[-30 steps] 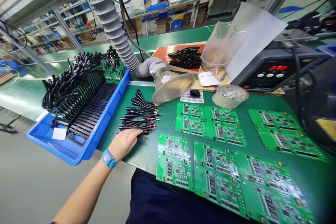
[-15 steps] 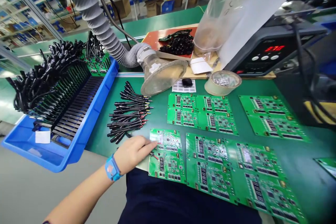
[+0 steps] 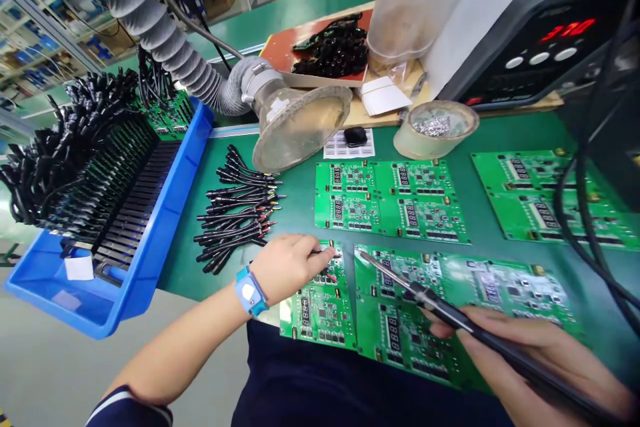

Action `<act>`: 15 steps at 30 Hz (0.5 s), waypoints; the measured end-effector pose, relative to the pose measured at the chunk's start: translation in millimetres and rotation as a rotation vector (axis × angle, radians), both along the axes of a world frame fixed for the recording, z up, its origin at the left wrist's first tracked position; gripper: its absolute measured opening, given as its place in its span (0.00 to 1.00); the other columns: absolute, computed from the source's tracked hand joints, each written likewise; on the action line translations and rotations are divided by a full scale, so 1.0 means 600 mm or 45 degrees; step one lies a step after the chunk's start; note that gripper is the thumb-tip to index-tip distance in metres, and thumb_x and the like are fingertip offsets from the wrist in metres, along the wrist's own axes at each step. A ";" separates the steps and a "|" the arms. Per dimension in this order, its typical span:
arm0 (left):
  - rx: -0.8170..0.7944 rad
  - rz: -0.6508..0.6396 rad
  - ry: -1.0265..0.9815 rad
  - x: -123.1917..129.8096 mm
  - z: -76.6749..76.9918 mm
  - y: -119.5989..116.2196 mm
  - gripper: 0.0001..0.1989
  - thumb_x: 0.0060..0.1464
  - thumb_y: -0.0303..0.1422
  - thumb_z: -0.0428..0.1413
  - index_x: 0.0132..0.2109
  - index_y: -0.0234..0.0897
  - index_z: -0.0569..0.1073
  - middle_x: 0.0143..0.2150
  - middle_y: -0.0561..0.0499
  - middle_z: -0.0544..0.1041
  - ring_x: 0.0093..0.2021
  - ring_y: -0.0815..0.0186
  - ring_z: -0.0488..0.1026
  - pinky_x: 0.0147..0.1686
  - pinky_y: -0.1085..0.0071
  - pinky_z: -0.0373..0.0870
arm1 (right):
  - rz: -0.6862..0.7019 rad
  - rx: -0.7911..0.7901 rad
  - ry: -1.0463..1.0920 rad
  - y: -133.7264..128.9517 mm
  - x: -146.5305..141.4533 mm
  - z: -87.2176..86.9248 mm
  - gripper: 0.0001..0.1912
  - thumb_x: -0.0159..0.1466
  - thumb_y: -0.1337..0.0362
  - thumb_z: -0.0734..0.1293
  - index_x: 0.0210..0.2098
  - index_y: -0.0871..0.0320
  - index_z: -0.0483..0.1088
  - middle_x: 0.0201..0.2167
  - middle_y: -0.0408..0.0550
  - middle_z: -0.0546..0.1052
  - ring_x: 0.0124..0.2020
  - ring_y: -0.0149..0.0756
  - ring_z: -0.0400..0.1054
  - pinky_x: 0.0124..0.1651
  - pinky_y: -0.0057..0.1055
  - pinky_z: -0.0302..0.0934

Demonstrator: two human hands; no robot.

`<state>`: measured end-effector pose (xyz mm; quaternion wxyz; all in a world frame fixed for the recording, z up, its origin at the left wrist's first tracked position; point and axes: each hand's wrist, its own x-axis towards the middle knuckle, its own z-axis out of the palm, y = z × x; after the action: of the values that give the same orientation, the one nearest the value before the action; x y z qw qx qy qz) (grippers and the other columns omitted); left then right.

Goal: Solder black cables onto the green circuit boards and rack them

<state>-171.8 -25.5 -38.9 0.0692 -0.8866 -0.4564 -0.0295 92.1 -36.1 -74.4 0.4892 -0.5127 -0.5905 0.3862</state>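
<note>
My left hand (image 3: 287, 263) is closed in a pinch on a black cable (image 3: 316, 252), most of it hidden by my fingers. The cable's red wire ends show over the upper part of the near-left green circuit board (image 3: 325, 320). My right hand (image 3: 530, 347) grips a soldering iron (image 3: 430, 300) like a pen. Its tip points left and hangs above the neighbouring circuit board (image 3: 413, 333), near that board's upper left corner. Several black cables (image 3: 235, 213) with bared coloured ends lie in a fanned pile beyond my left hand.
More green circuit boards (image 3: 390, 199) lie behind. A blue bin (image 3: 165, 220) at left holds boards with cables. The fume extractor hood (image 3: 300, 127) hangs over the bench. A round tub (image 3: 435, 130) and a soldering station (image 3: 540, 47) stand at back right; black cords (image 3: 583, 200) hang at right.
My right hand has come into view from the right with the soldering iron. My left hand has moved right and slightly up over the board, with the cable in its fingers.
</note>
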 end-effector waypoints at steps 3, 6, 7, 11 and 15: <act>-0.021 0.031 -0.033 0.002 -0.002 -0.001 0.13 0.62 0.28 0.45 0.51 0.36 0.68 0.35 0.49 0.71 0.31 0.68 0.69 0.29 0.72 0.70 | 0.196 0.105 -0.008 0.003 0.002 -0.006 0.08 0.52 0.68 0.69 0.31 0.53 0.67 0.28 0.44 0.76 0.31 0.36 0.74 0.32 0.26 0.71; -0.039 0.069 -0.050 0.005 -0.004 -0.006 0.13 0.62 0.28 0.45 0.50 0.35 0.68 0.35 0.49 0.71 0.31 0.68 0.69 0.29 0.72 0.70 | 0.256 0.092 -0.035 0.006 0.006 -0.010 0.08 0.53 0.67 0.68 0.33 0.52 0.68 0.30 0.45 0.76 0.39 0.37 0.73 0.35 0.26 0.71; -0.044 0.082 -0.050 0.006 -0.005 -0.008 0.13 0.62 0.28 0.44 0.50 0.35 0.68 0.35 0.48 0.71 0.31 0.68 0.68 0.28 0.72 0.69 | 0.254 0.090 -0.059 0.007 0.006 -0.011 0.08 0.53 0.66 0.68 0.33 0.51 0.68 0.30 0.45 0.76 0.40 0.38 0.73 0.36 0.26 0.71; -0.036 0.122 -0.065 0.011 -0.005 -0.012 0.13 0.62 0.28 0.43 0.50 0.34 0.68 0.34 0.48 0.70 0.30 0.67 0.68 0.25 0.73 0.68 | 0.262 0.075 -0.117 0.005 0.003 -0.012 0.08 0.53 0.66 0.68 0.34 0.51 0.69 0.32 0.45 0.76 0.43 0.37 0.72 0.35 0.24 0.70; -0.050 0.156 -0.098 0.015 -0.004 -0.012 0.11 0.62 0.30 0.44 0.46 0.33 0.69 0.33 0.49 0.69 0.28 0.67 0.68 0.24 0.73 0.67 | 0.254 0.027 -0.177 0.001 0.004 -0.016 0.08 0.54 0.65 0.67 0.35 0.52 0.69 0.32 0.46 0.75 0.43 0.37 0.71 0.35 0.23 0.70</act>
<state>-162.5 -32.7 -41.4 0.0360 -0.8565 -0.5125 -0.0504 94.5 -35.5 -84.0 0.4117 -0.4716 -0.6752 0.3901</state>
